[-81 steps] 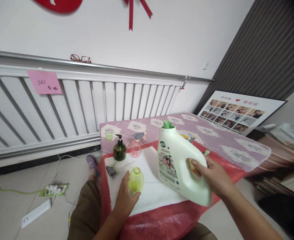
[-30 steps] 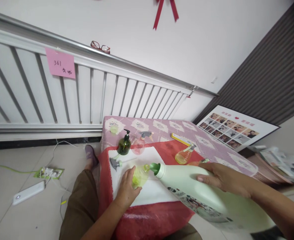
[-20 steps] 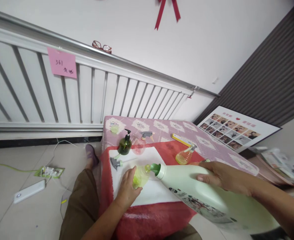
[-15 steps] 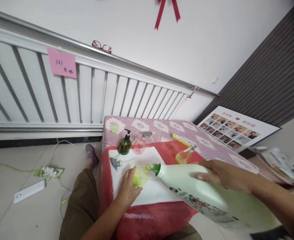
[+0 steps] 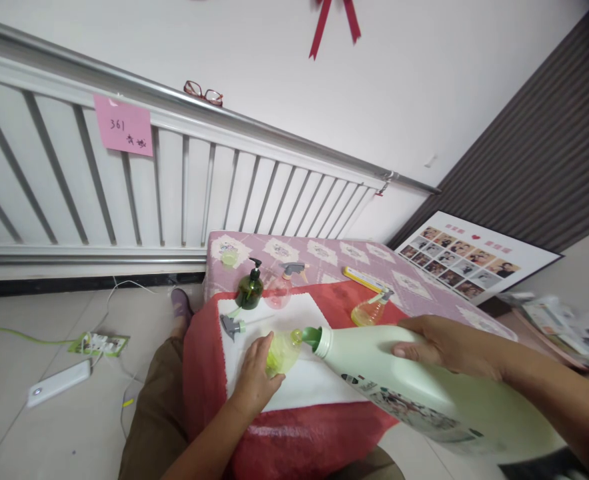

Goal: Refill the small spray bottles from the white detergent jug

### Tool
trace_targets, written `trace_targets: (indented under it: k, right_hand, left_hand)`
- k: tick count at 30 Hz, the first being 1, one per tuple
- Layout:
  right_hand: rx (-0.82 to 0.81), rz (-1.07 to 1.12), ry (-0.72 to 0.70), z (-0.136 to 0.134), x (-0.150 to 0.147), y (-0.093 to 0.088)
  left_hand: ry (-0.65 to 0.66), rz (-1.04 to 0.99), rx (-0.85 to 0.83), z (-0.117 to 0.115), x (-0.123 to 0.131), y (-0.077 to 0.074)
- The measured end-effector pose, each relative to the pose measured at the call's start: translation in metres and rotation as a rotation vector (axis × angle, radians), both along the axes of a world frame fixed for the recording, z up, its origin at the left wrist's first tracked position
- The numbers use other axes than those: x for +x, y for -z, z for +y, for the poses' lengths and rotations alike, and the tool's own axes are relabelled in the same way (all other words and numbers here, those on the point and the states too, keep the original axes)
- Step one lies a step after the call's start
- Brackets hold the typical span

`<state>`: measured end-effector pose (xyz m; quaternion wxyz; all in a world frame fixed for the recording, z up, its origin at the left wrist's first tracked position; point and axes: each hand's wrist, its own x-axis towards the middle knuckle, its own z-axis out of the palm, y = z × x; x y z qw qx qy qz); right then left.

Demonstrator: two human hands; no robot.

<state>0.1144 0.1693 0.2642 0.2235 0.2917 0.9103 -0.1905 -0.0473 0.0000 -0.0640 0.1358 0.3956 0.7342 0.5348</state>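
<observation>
**Pale green jug (image 5: 434, 400) tipped toward the yellow bottle (image 5: 283, 352) over the white cloth (image 5: 314, 385)**

The hands are apart, each closed on something. The left hand (image 5: 253, 380) wraps the yellow bottle above the left half of the cloth, tilting its mouth (image 5: 295, 335) to the right. The right hand (image 5: 447, 343) is clamped on the jug beyond the cloth's right edge, thumb on top, most fingers hidden. The jug lies nearly on its side, and its green spout (image 5: 311, 335) reaches over the cloth to the bottle's mouth. Whether the two touch, or any liquid is running, I cannot tell.

To pour well, I'd keep spout and mouth lined up, since the opening looks narrow, and tip the jug by small degrees, as so bulky a container could surge. A firm but light left grip should stop the bottle slipping without squeezing it. Watching the level and levelling the jug early would help avoid spills.

A grey spray head (image 5: 232, 326) lies on the cloth's left edge. The dark green pump bottle (image 5: 249, 290) and pink spray bottle (image 5: 279, 290) stand at its far edge; an orange-tinted spray bottle (image 5: 368, 312) stands right of it.
</observation>
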Motion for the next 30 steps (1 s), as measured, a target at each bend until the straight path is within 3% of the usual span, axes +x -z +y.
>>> trace_targets:
  k: [30]
  right_hand:
    - [0.021, -0.089, -0.011, -0.004, -0.010, -0.010]
  left_hand:
    - [0.009, -0.012, -0.019, 0.000, 0.001, -0.003]
